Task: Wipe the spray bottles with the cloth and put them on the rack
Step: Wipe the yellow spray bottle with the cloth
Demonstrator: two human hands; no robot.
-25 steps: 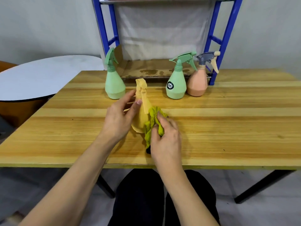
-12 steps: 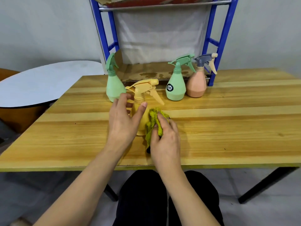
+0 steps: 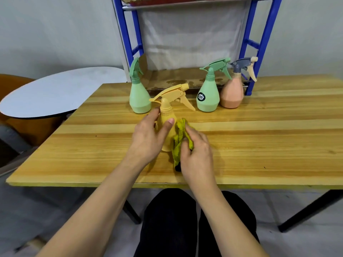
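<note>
A yellow spray bottle (image 3: 168, 115) stands upright near the middle of the wooden table (image 3: 259, 138), its nozzle pointing right. My left hand (image 3: 148, 138) grips its body from the left, thumb across the front. My right hand (image 3: 196, 153) holds a crumpled green cloth (image 3: 179, 140) pressed against the bottle's right side. Behind stand a green spray bottle (image 3: 139, 93) at the left, a second green bottle with a round label (image 3: 207, 93), and a pink bottle with a grey trigger (image 3: 233, 91). The blue rack (image 3: 128, 41) rises behind the table.
The rack's lower shelf (image 3: 178, 80) is lined with stained brown cardboard at table height. A round white table (image 3: 55, 91) stands to the left. My dark-trousered legs are under the table's front edge.
The yellow bottle has been turned from tilted, nozzle towards me, to upright with its nozzle pointing right. My right hand keeps the cloth against its side.
</note>
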